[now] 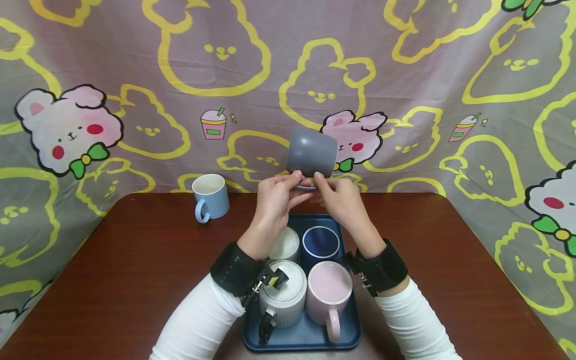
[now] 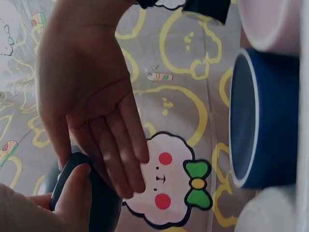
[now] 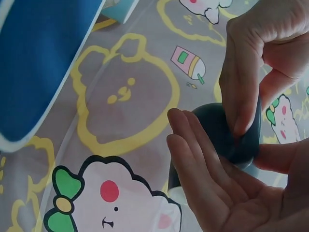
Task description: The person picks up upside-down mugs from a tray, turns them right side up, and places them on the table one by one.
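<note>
Both hands hold a grey mug (image 1: 312, 150) in the air above the far end of a dark blue tray (image 1: 301, 346). The mug lies tipped on its side, its handle (image 1: 306, 188) turned downward. My left hand (image 1: 273, 200) pinches it at the handle with thumb and fingers. Opposite, my right hand (image 1: 343, 200) has its thumb at the mug's lower side, and its fingers stretch along the mug in the right wrist view. The mug (image 3: 217, 128) looks dark there, partly hidden behind the fingers. Below the hands stands a dark blue mug (image 1: 321, 242) with a white rim.
On the tray are also a pink mug (image 1: 330, 285), a ribbed white cup (image 1: 288, 312) and another white cup (image 1: 286, 244), partly covered by the left arm. A light blue mug (image 1: 216, 200) stands at the back left of the brown table (image 1: 135, 270). A patterned curtain (image 1: 252, 115) hangs behind.
</note>
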`<state>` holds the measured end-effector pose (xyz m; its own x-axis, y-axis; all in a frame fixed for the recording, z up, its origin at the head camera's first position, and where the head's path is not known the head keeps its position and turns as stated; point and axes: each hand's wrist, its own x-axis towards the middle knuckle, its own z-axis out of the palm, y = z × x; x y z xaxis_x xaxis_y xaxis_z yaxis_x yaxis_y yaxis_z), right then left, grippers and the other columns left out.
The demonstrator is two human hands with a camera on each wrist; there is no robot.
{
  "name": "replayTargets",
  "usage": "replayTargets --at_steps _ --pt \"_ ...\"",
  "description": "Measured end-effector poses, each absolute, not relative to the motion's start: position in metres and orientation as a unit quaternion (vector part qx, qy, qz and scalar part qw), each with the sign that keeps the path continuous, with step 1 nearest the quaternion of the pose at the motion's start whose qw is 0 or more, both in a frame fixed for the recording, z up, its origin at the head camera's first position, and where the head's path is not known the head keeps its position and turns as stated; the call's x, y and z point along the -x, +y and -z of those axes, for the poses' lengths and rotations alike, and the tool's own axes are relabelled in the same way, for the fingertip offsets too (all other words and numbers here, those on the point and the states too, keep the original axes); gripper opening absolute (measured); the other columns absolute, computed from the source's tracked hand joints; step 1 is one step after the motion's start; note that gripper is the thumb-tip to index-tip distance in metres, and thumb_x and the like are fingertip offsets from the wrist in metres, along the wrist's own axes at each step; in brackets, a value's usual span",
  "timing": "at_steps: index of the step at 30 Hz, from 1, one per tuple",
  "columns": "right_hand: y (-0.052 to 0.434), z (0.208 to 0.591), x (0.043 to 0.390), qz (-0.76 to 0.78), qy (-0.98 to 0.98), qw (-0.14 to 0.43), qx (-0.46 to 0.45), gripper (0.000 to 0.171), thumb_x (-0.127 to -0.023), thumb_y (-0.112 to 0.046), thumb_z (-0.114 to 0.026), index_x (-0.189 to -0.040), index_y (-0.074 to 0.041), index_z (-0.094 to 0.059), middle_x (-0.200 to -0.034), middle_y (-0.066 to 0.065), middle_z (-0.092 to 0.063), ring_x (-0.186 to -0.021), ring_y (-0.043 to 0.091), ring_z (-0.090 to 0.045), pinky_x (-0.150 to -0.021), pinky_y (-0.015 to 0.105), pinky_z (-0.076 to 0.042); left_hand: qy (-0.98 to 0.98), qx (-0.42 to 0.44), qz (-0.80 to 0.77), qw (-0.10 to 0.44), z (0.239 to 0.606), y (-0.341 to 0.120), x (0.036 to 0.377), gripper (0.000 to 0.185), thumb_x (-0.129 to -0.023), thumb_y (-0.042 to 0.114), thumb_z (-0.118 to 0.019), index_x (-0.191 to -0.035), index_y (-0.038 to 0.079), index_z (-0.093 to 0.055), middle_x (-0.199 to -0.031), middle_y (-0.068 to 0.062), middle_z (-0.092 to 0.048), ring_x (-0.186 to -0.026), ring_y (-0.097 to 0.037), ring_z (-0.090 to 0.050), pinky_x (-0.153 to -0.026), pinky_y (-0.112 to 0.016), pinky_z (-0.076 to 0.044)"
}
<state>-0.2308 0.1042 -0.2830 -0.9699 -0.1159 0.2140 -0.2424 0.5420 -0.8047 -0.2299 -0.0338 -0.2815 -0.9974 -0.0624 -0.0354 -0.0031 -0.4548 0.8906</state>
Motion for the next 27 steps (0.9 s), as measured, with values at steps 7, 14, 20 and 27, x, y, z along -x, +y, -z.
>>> replayTargets --at_steps 7,14,20,27 --pt "0.1058 0.2826 0.2308 -0.45 -0.884 0.086 -0.089 0.038 -0.098 -0.033 -0.05 -0.103 -0.002 -0.071 -0.083 0.013 -0.072 -0.072 0.02 -0.07 -0.065 0.03 -0.056 -0.514 -0.03 0.857 0.012 0.2872 -0.031 0.2291 0.024 -0.095 0.006 -0.054 -0.105 -0.015 -0.062 -0.074 -0.007 -0.067 -0.07 -0.015 -0.07 -0.076 -0.036 -0.057" --pt "0.1053 0.2817 0.2305 -0.466 -0.876 0.078 -0.093 0.037 -0.098 -0.03 -0.051 -0.103 0.001 -0.07 -0.084 0.015 -0.072 -0.073 0.021 -0.071 -0.067 0.031 -0.058 -0.556 -0.041 0.83 0.02 0.2868 -0.0333 0.2284 0.025 -0.093 0.011 -0.059 -0.103 -0.011 -0.066 -0.077 -0.005 -0.07 -0.07 -0.012 -0.07 -0.075 -0.032 -0.057" --pt "0.1045 0.2816 0.2293 -0.474 -0.872 0.075 -0.092 0.035 -0.098 -0.028 -0.051 -0.103 0.001 -0.069 -0.085 0.015 -0.073 -0.077 0.025 -0.072 -0.069 0.031 -0.058 -0.576 -0.053 0.815 0.033 0.2852 -0.0342 0.2285 0.027 -0.091 0.011 -0.062 -0.105 -0.011 -0.067 -0.076 0.0 -0.069 -0.069 -0.007 -0.067 -0.07 -0.022 -0.056" --pt "0.1043 0.2825 0.2297 -0.553 -0.828 0.052 -0.081 0.036 -0.097 -0.027 -0.054 -0.107 0.005 -0.067 -0.093 0.019 -0.072 -0.083 0.027 -0.072 -0.073 0.032 -0.058 -0.586 -0.065 0.807 0.049 0.2846 -0.0336 0.2283 0.026 -0.09 0.011 -0.064 -0.101 -0.011 -0.068 -0.084 0.0 -0.065 -0.08 -0.008 -0.063 -0.081 -0.028 -0.056"
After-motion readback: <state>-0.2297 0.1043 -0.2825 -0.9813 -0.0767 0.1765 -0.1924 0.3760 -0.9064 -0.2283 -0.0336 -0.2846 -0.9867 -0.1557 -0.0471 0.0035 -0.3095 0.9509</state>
